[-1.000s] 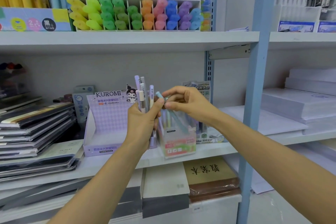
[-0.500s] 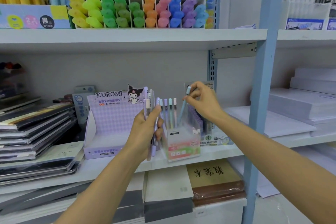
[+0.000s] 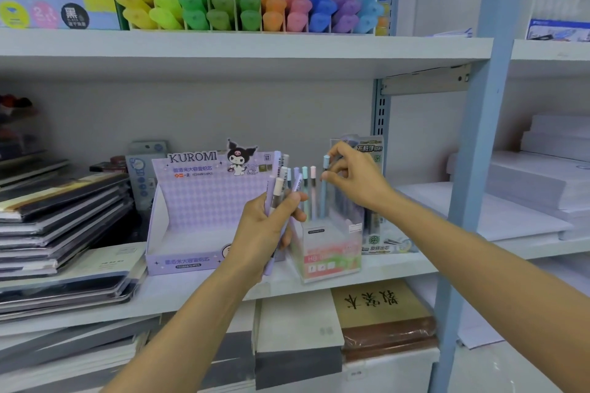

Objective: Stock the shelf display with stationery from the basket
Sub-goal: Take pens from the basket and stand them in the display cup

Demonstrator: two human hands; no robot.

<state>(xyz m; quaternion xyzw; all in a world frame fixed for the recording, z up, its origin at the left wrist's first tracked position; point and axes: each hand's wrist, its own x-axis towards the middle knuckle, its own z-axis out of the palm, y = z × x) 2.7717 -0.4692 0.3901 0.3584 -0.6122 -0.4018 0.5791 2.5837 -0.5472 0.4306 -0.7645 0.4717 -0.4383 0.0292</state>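
Standing upright in the clear box (image 3: 329, 252) on the shelf (image 3: 191, 293), a light blue pencil (image 3: 323, 198) is pinched near its top by the right hand (image 3: 354, 182). Its cap points up and its long side runs up and down. Other pencils (image 3: 305, 191) are seen standing just beside it in the same box. A bunch of pencils (image 3: 278, 188) is held by the left hand (image 3: 261, 233), with fingers curled round it. The bunch points up and leans a little to the right. Both arms are stretched up toward the shelf, the left hand in front of the purple Kuromi box (image 3: 198, 201).
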